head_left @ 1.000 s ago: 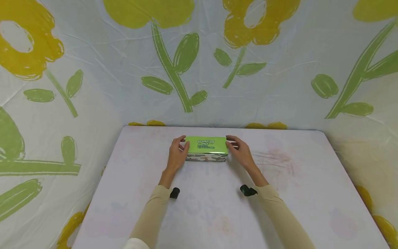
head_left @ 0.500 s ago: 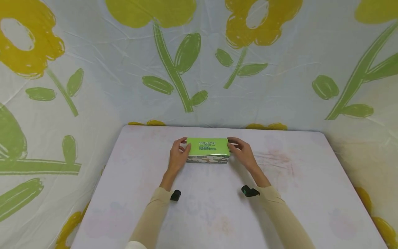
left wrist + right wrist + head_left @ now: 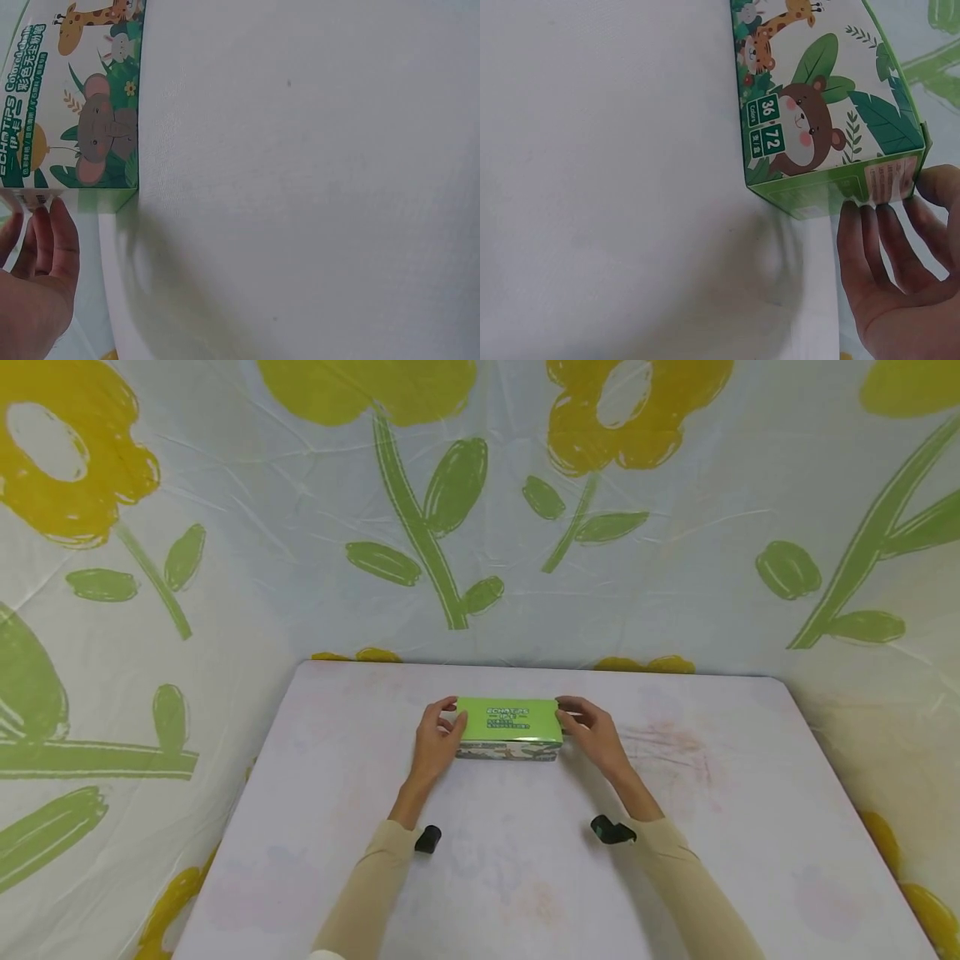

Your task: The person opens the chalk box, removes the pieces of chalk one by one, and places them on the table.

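A box of coloured chalk [image 3: 510,727], with a bright green top and cartoon animals on its near side, lies lengthwise between my hands near the back of the table. My left hand [image 3: 438,739] holds its left end, thumb by the top edge and fingertips on the end face. At the opposite end, my right hand [image 3: 596,735] grips in the same way. An elephant and a giraffe show on the chalk box [image 3: 97,105] in the left wrist view. In the right wrist view the fingertips [image 3: 885,214] press the green end face, below a printed bear.
The white table [image 3: 510,877] has faint reddish smudges right of the box. Behind it and at both sides hangs a pale cloth [image 3: 300,527] printed with yellow flowers. Black wrist cameras [image 3: 428,839] stick out from the beige sleeves.
Both hands have drawn the chalk box slightly toward me and a little to the right. Their hold on its two ends looks the same.
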The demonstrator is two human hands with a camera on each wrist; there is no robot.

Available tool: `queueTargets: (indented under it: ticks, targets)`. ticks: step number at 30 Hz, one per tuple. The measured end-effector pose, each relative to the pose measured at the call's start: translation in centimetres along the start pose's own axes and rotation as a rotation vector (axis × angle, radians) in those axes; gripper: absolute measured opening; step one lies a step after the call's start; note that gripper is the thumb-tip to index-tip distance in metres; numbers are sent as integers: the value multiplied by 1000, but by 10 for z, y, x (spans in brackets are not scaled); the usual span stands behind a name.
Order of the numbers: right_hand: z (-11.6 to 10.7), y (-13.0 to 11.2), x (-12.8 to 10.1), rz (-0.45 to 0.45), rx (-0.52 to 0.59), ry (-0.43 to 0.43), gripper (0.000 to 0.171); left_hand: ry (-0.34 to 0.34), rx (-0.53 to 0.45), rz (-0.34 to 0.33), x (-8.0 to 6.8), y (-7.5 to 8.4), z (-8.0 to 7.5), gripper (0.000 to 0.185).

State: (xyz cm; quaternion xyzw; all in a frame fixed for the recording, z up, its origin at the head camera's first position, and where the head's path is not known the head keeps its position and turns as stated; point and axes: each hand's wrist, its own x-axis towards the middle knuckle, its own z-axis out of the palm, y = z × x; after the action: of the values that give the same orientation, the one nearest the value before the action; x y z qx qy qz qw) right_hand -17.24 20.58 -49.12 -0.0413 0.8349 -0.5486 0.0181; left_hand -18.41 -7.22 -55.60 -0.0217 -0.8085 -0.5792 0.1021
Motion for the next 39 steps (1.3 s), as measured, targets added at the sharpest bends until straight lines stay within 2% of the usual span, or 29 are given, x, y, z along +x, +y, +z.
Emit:
queueTargets:
  ticks: [3,11,21,24,31,34,39]
  targets:
    - [0,5,-1,-13,6,1,39,-4,-9,-13,-2,0,1,40]
    - [3,45,6,-24,-1,23,42,-3,-10,-22,-8,-1,1,40]
    - [3,48,-1,-6,-1,23,42,-31,-25,-13,-15,-4,-2,42]
    - [4,46,-3,-3,-7,20,42,-83,-22,0,-17,-6,-6,52]
    - [4,44,-3,-42,-53,24,39,-269,-40,1,-20,-12,-17,92]
    - [3,42,0,-91,-102,38,36,-317,-37,-1,-19,-16,-20,99]
    - [1,33,4,-235,-190,26,34,-364,-22,13,-13,-24,-22,100]
